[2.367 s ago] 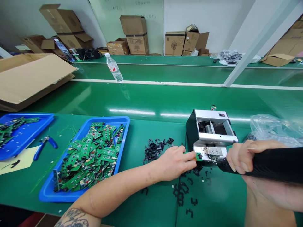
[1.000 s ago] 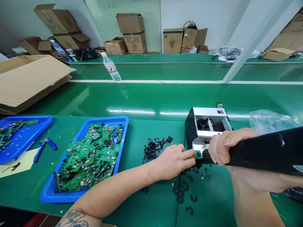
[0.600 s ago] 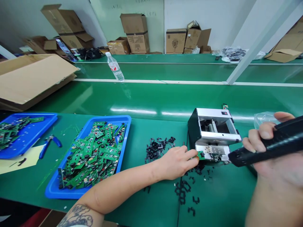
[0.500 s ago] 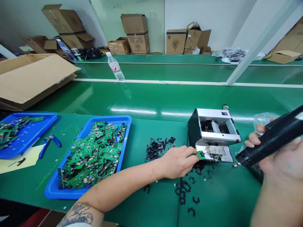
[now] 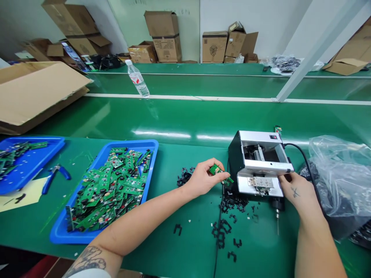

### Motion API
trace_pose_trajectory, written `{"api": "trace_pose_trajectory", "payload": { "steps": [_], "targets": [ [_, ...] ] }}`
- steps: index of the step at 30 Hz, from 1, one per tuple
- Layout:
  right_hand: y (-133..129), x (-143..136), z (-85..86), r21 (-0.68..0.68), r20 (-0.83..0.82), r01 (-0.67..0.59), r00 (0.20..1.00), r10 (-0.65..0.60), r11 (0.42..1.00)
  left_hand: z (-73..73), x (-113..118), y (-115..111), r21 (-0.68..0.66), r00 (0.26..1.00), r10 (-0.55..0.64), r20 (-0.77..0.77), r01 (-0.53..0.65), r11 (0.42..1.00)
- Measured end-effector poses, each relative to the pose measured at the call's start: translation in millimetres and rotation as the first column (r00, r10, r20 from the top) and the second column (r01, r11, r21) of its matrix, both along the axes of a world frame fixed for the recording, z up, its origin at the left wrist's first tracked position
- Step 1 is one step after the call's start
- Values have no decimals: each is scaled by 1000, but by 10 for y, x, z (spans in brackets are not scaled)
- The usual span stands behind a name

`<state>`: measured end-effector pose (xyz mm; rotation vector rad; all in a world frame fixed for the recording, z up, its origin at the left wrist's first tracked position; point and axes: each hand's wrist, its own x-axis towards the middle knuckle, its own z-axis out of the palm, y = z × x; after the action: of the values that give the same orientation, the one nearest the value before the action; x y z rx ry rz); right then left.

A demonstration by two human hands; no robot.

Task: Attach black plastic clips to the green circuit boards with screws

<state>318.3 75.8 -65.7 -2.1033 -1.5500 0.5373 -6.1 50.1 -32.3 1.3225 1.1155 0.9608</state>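
Note:
My left hand (image 5: 206,177) pinches a small green circuit board (image 5: 216,170) between thumb and fingers, just left of a silver-and-black bench machine (image 5: 266,152) with an open top and a small metal block on its front. My right hand (image 5: 297,191) is against the machine's right side; its fingertips are hidden there. Below the machine's front edge, close to that hand, the black nose and thin bit of an electric screwdriver (image 5: 277,210) show, pointing toward me. The machine covers the rest of the tool, so whether my fingers hold it is unclear.
Small black plastic clips (image 5: 224,231) lie scattered before the machine. A blue tray (image 5: 155,166) piled with circuit boards stands left of centre; another blue tray (image 5: 59,144) and blue-handled cutters (image 5: 52,179) lie farther left. A clear plastic bag (image 5: 336,170) sits at right, a water bottle (image 5: 137,79) behind.
My left hand has drawn the circuit board back and up from the machine's metal block. My right hand has brought the screwdriver down and left to the machine's side. The view has shifted slightly.

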Motion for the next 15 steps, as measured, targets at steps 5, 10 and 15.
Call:
{"api": "trace_pose_trajectory", "payload": {
  "steps": [5, 10, 15],
  "targets": [
    [-181, -49, 189, -66, 304, 46, 952, -23, 997, -81, 2, 36, -35, 998, -36, 50, 38, 999],
    [-535, -217, 527, 204, 312, -105, 949, 37, 973, -127, -8, 36, -9, 989, -87, -120, 86, 996],
    [-862, -833, 542, 254, 131, -788, 603, 787, 561, -101, 3, 12, -52, 960, -168, -224, 160, 986]
  ]
}}
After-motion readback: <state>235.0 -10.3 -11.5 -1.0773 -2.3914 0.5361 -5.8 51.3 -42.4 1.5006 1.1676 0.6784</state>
